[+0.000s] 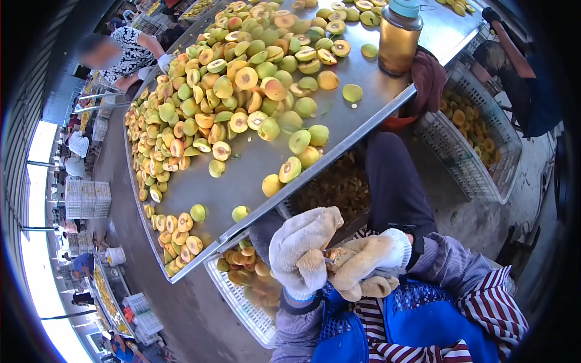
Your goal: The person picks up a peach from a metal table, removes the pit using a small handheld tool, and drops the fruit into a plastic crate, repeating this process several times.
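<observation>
In front of my body, above the lap, my left hand (305, 251) and my right hand (369, 263) meet, both in beige work gloves. Their fingers are closed and pressed together around a small brownish-orange piece (330, 256), mostly hidden by the gloves. A thin greyish bit shows beside it, too small to name. Beyond the hands, a metal table (206, 190) carries a big heap of halved yellow-green fruit (242, 78) that looks like peaches, some with brown centres. Below the table edge, left of my left hand, is a white crate (239, 305) with fruit halves.
A jar of amber liquid (399, 39) stands near the table edge beside a dark red cloth (427, 81). Another white crate (466, 151) holds fruit at the right. Brown scraps (336, 190) lie under the table. Co-workers sit across (130, 54) and at right (532, 85).
</observation>
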Demonstrator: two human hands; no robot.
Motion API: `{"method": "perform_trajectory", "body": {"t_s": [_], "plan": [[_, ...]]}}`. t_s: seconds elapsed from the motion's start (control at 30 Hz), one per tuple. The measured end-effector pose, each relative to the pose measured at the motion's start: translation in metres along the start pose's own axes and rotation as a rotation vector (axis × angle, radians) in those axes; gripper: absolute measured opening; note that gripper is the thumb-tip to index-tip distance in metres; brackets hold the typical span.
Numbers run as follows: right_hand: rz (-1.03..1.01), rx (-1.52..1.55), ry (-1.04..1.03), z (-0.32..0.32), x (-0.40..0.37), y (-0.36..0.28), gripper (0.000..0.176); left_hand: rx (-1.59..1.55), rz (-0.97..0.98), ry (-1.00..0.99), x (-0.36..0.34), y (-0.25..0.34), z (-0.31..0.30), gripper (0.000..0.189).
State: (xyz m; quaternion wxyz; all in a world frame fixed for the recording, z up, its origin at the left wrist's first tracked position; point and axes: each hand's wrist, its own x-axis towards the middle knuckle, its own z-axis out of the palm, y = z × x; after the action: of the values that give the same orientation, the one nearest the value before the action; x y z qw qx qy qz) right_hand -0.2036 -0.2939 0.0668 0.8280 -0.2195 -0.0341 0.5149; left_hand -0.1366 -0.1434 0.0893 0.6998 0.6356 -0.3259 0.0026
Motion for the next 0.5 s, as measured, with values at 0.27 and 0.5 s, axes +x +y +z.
{"method": "perform_trajectory", "body": {"t_s": [0.27, 0.5], "plan": [[-0.111, 0.07, -0.144, 0.0, 0.007, 0.014, 0.026, -0.791, -0.637, 0.321, -0.005, -0.005, -0.006, 0.049], [-0.037, 0.189, -0.054, -0.062, 0.009, 0.034, 0.027, 0.891, -0.577, 0.22, -0.036, -0.022, -0.126, 0.035]]}}
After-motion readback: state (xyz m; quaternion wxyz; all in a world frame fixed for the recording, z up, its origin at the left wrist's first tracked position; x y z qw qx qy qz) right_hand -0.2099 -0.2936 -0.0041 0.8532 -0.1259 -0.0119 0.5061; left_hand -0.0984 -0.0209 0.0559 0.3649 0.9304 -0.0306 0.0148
